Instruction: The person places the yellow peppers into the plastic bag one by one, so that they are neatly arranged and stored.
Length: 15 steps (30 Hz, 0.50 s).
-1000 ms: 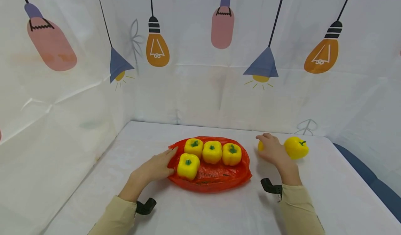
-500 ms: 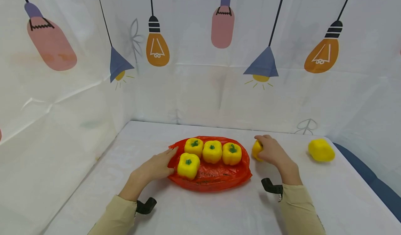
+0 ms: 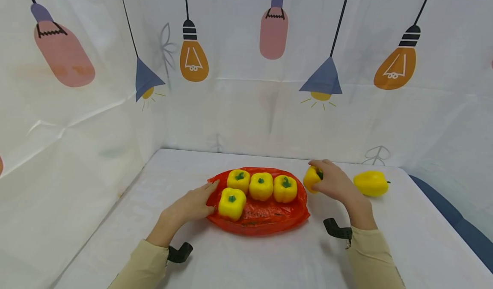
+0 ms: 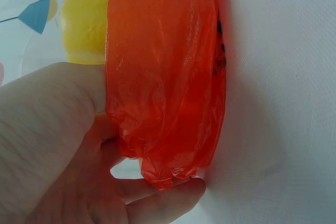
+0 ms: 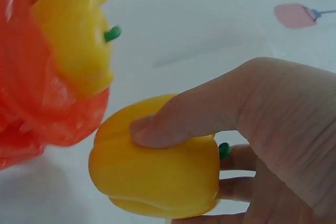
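Tabletop [image 3: 265, 261], pepper [image 5: 157, 174] in seemingly half-curled hand [image 3: 334, 181]

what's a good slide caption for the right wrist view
The right hand grips a yellow pepper near more peppers on red plastic.

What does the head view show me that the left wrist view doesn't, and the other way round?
Only the head view: the right hand holding a yellow pepper, a loose pepper on the table to its right, and green stems on the four peppers in the container.

Only the left wrist view: a close look at the crumpled plastic at the container's end, with fingertips at it.

Both: the left hand, the red plastic container, some yellow pepper, the white table and a printed blue lamp.
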{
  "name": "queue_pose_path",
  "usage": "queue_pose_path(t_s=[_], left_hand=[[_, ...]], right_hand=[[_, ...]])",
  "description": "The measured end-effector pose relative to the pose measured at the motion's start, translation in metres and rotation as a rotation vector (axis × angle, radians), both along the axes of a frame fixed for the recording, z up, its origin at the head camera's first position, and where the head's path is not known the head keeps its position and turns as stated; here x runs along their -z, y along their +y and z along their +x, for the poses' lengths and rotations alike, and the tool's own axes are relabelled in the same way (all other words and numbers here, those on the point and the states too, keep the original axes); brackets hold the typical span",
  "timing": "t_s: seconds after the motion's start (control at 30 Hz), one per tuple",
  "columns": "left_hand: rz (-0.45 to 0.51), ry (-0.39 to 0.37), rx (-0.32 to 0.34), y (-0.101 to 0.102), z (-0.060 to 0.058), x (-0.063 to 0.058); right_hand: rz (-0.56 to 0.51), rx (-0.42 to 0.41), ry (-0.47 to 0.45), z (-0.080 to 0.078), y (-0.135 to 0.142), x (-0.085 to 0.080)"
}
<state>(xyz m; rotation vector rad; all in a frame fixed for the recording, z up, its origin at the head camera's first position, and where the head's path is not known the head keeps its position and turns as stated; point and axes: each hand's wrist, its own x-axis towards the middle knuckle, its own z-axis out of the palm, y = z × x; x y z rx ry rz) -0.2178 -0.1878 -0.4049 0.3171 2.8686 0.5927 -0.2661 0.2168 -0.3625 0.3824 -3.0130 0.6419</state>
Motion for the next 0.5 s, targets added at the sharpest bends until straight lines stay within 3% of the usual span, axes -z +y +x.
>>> queue_pose_path(t_s=[0.5], left_hand=[[0.009,-0.004,0.001,0.001,0.004,-0.005]], right_hand=[[-0.047,-0.178,0.039,0.047,-0.038,-0.04]])
